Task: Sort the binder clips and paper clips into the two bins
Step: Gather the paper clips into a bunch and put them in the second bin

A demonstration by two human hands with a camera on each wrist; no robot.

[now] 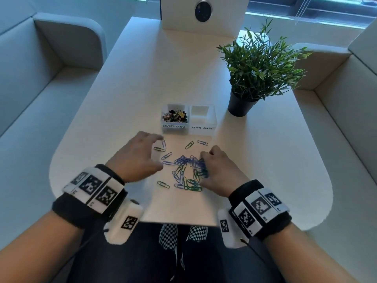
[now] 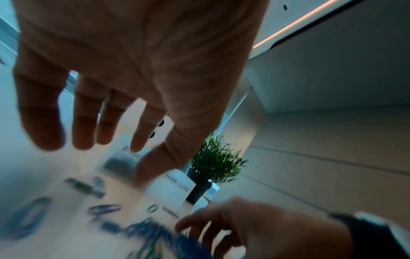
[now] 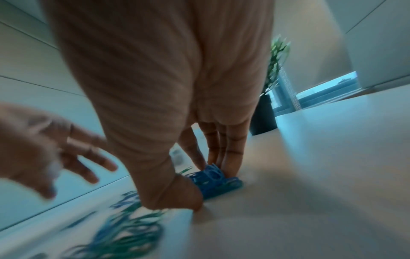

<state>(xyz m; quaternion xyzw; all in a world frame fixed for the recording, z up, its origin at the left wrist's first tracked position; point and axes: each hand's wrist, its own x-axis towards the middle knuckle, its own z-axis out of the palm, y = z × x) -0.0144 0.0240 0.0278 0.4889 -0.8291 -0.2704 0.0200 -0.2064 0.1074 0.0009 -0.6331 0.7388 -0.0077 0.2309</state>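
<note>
Blue and green paper clips (image 1: pixel 183 170) lie in a loose pile on the white table (image 1: pixel 265 160), with a few strays around it. My right hand (image 1: pixel 204 166) is at the pile's right side. Its thumb and fingers (image 3: pixel 233 149) reach down and pinch a bunch of blue clips (image 3: pixel 224 185) that stands on edge. My left hand (image 1: pixel 158 151) hovers over the pile's left side with fingers spread and nothing in it. Behind the pile stand two small bins: the left one (image 1: pixel 175 127), labelled BINDER CLIPS, holds binder clips (image 1: pixel 175 116). The right one (image 1: pixel 202 128), labelled PAPER CLIPS, shows nothing inside.
A potted green plant (image 1: pixel 261 64) in a black pot (image 1: pixel 238 105) stands right of the bins. A white box (image 1: pixel 204 13) sits at the table's far end. Pale sofas (image 1: pixel 40 88) flank the table. Both wrist views are blurred.
</note>
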